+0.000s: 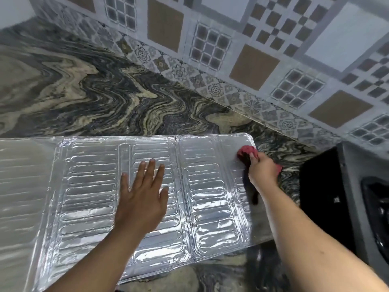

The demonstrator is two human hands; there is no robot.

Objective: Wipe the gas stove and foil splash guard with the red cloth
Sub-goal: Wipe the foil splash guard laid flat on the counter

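Right hand (263, 167) curled tight around red cloth (246, 151), fingers wrapped over it; one bunch of cloth shows beyond the knuckles, a smaller bit shows behind the hand on the far side. Cloth pressed against the far right corner of the foil splash guard (88, 186). Left hand (143, 199) spread flat, fingers apart and extended, palm down on the middle panel of the guard, gripping nothing. Guard lies unfolded and flat on the swirl-patterned stone counter (105, 98), its ribbed panels catching glare. Black gas stove (328, 186) sits at the right edge of the view, just beside the guard's right end, only partly in frame. Patterned tile wall (252, 39) runs behind the counter.
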